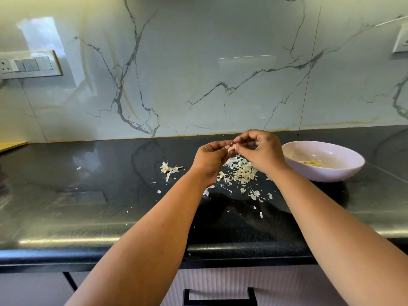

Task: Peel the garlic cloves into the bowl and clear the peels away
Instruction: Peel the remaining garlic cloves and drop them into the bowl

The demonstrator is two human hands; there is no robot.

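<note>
Head view: left hand (210, 159) and right hand (259, 150) both pinch one garlic clove (231, 149) above the peel pile (241, 172). The bowl (322, 161) sits at three o'clock; a slip drops the clove among peels.

We see a glossy, speckled black stone countertop (110, 195) under a polished marble-look wall (198, 74). The pale bowl (344, 173) looks smooth and glazed; the garlic peels (242, 172) look papery and dry.
</note>
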